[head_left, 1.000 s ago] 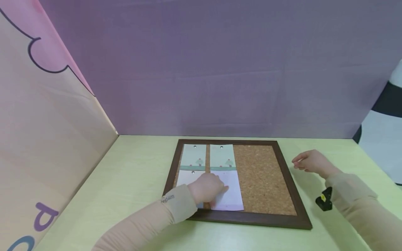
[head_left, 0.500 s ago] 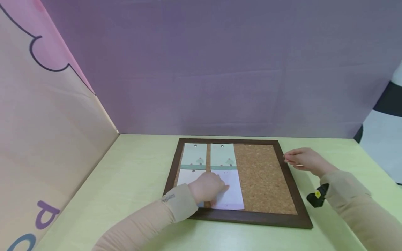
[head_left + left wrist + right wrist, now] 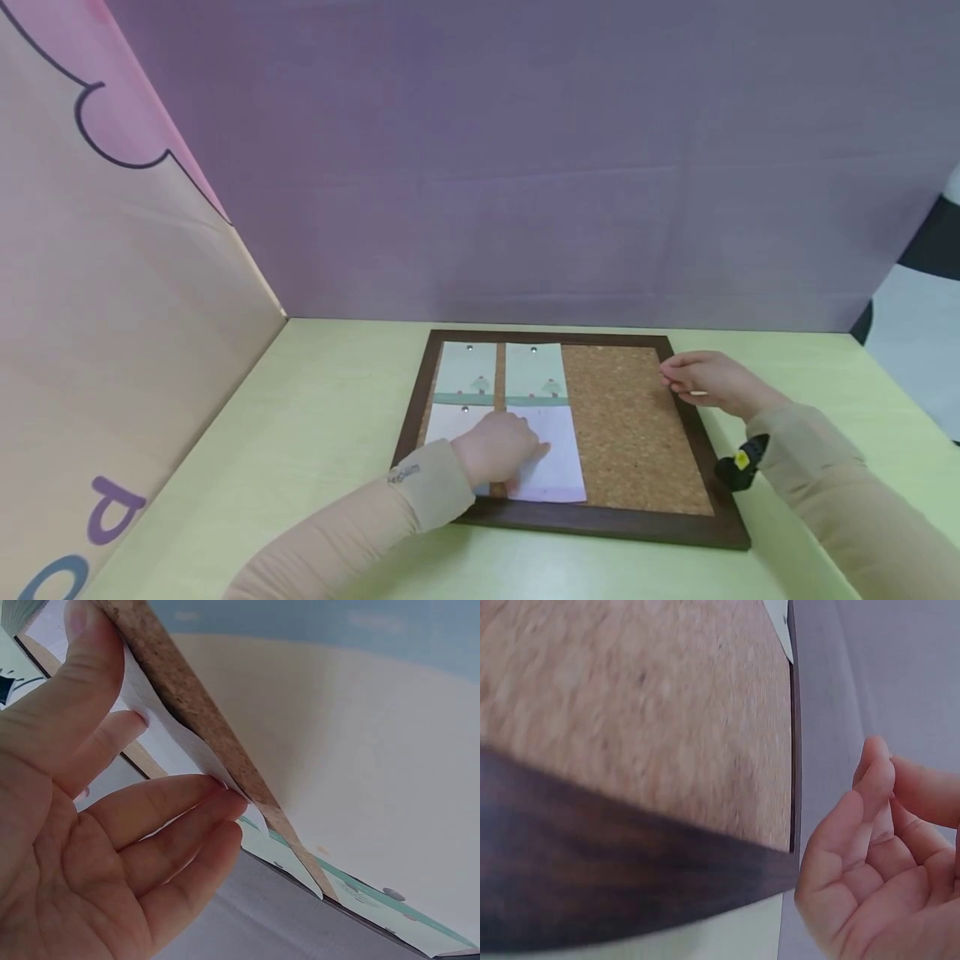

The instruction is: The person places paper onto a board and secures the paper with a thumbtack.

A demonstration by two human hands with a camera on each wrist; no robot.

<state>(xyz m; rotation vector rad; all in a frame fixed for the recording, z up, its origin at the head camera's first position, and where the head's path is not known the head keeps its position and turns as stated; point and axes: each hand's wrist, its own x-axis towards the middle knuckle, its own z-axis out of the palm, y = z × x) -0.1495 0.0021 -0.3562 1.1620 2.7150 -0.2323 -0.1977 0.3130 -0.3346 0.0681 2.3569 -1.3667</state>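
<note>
A corkboard (image 3: 630, 433) in a dark brown frame lies on the table. Several paper sheets cover its left side, the upper ones printed with small trees. Silver thumbtacks (image 3: 533, 349) show at the top of some. My left hand (image 3: 497, 450) rests on the lower sheet (image 3: 558, 467) near the board's middle; the left wrist view shows its fingertips touching the paper's lifted edge. My right hand (image 3: 712, 382) hovers over the frame's upper right side. In the right wrist view its thumb meets a fingertip, and whether anything tiny sits between them is hidden.
Pale green tabletop (image 3: 337, 400) surrounds the board. Behind it rises a purple-grey backdrop (image 3: 525, 167), with a printed panel (image 3: 150, 292) along the left. A black wrist device (image 3: 741, 463) hangs below the right cuff, close to the frame.
My right hand has moved left, from beside the board to over its right frame edge, thumb and fingertip drawing together. My left hand stays on the lower sheet.
</note>
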